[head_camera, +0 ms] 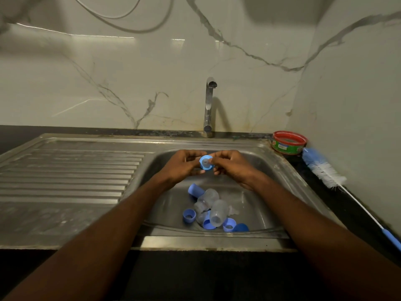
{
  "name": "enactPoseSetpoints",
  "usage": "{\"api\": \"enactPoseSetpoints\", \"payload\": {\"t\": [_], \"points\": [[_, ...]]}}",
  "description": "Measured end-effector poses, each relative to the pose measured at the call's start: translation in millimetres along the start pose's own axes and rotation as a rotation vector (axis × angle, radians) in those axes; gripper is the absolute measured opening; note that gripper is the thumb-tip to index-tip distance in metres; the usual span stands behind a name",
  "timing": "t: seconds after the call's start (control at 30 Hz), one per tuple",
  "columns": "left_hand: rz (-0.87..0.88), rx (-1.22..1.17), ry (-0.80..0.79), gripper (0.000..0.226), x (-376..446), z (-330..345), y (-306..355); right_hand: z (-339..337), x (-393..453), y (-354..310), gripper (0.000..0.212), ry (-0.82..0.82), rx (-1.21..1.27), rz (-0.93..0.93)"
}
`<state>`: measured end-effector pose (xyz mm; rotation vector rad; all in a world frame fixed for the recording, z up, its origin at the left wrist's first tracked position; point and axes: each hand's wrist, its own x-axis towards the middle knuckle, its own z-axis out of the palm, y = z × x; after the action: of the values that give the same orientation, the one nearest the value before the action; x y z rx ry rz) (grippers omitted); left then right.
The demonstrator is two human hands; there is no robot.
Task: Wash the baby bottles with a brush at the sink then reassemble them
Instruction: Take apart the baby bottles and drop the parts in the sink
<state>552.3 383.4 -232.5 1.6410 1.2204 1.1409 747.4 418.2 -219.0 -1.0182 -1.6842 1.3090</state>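
In the head view, both arms are stretched forward over the basin of a steel sink (280, 168). A blue collar ring (206, 162) with a clear teat (205, 162) seated in its middle is held between the two hands, above the far half of the basin and in front of the tap (208, 106). The left hand (184, 165) is curled round the left edge of the ring, its fingers bent inward. The right hand (233, 165) is closed on the ring's right edge, fingertips pinched at the rim; whether they also touch the teat cannot be told, since the spot is small and dim.

Below the hands, a heap of bottle parts is seen on the basin floor near its front wall. Two clear bottle bodies (218, 211) are lying on their sides, one across the other, mouths turned toward the camera. Blue caps and rings (189, 216) are scattered round them: one at the left of the heap, a taller cap (194, 190) behind it, and several along the front, touching the bottles.

A ribbed draining board (69, 170) is joined to the sink's left side. On the dark counter at the right, a bottle brush (323, 168) with blue and white bristles is laid against the wall, its thin handle running toward the camera. Just behind its head, in the corner, a round red and green tub (289, 142) is set. No water is seen at the tap.
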Motion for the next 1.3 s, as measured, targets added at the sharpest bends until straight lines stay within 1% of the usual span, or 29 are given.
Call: {"api": "enactPoseSetpoints", "payload": {"t": [0.1, 0.27, 0.47, 0.57, 0.63, 0.73, 0.83, 0.97, 1.03, 1.13, 1.2, 1.3], "points": [[-0.002, -0.026, -0.026, 0.034, -2.8, -0.6, 2.0, -0.3, 1.2, 1.9, 0.027, 0.010, -0.001, 0.008], [-0.003, -0.094, -0.039, 0.032, -3.8, 2.8, 8.3, -1.4, 4.0, 3.0, 0.011, 0.053, -0.049, 0.012], [0.007, -0.092, -0.017, 0.030, -4.7, 4.3, 8.0, 0.7, 1.9, 2.6, 0.008, 0.131, -0.132, -0.018], [0.011, -0.079, -0.014, 0.034, -5.9, 3.5, 8.8, 4.2, 3.1, 2.1, 0.007, 0.208, -0.165, -0.036], [0.034, -0.025, -0.007, 0.040, -7.0, 4.7, 8.6, 6.5, 3.3, 2.0, 0.007, 0.245, -0.185, -0.030], [0.047, 0.060, 0.070, 0.047, -8.6, 8.0, 9.0, 7.7, 2.6, 1.4, 0.007, 0.221, -0.119, -0.029], [0.073, 0.114, 0.140, 0.044, -10.2, 11.3, 10.6, 6.7, 1.7, 1.4, 0.010, 0.173, -0.074, -0.017], [0.084, 0.162, 0.170, 0.045, -9.8, 12.1, 10.4, 5.7, 0.8, 1.5, 0.019, 0.099, -0.050, 0.001], [0.095, 0.184, 0.203, 0.043, -8.6, 11.3, 8.6, 6.0, 0.2, 0.0, 0.016, 0.079, -0.010, -0.004], [0.100, 0.239, 0.301, 0.039, -6.5, 7.8, 4.4, 10.2, -2.5, -3.6, 0.014, 0.030, 0.103, 0.010], [0.087, 0.243, 0.336, 0.036, -5.7, 5.0, 2.7, 14.5, -4.6, -4.5, 0.012, 0.008, 0.066, -0.023], [0.072, 0.252, 0.309, 0.031, -4.9, 5.5, 2.4, 16.8, -8.3, -4.7, 0.015, -0.002, 0.007, -0.043]]}}
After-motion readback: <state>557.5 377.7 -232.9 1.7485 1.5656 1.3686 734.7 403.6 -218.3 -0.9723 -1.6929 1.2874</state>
